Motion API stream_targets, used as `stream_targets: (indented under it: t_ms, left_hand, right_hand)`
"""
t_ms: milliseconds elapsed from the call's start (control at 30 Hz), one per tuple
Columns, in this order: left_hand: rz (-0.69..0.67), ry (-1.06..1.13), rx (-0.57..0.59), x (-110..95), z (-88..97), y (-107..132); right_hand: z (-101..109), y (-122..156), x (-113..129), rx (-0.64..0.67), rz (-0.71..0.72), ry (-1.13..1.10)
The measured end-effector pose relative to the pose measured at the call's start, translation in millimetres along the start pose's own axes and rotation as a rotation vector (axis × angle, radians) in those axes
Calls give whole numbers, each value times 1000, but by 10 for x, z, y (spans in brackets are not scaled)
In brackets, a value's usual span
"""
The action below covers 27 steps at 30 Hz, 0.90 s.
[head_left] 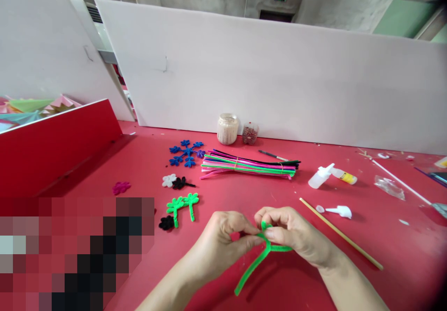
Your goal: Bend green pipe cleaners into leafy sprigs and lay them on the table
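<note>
Left fingers [249,243], right fingers [276,234]: pinched closed on green pipe cleaner [268,247]; likely light, pliable. Grip above its seven-o'clock leg [252,271].

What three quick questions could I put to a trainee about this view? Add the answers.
1. True or false: the left hand and the right hand both touch the green fuzzy stem.
2. Which stands right beside the white-filled jar: (a) the wooden stick, (b) the clear cup of dark grains, (c) the black flower?
3. How many green flower shapes lie on the red table?

Key: 1 true; 2 b; 3 two.
</note>
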<state>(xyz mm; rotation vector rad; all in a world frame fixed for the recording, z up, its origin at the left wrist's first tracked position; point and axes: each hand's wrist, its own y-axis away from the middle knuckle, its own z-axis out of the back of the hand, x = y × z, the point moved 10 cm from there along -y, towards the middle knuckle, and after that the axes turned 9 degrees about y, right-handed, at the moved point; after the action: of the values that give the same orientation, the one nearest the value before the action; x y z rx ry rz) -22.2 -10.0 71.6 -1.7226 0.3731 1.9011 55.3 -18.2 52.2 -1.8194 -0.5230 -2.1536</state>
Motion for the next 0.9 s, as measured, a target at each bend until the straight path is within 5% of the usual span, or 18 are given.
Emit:
stream_targets:
  t_ms: [267, 500, 900]
  left_hand:
    - [13, 64, -5, 14, -6, -9]
    - [155, 201, 16, 191, -63, 5]
    - [291, 420, 65, 299, -142, 43]
  right_hand:
    - [31, 3, -10, -31, -2, 0]
    - [135, 26, 58, -142, 52, 212]
    - [130, 24, 77, -146, 49, 301]
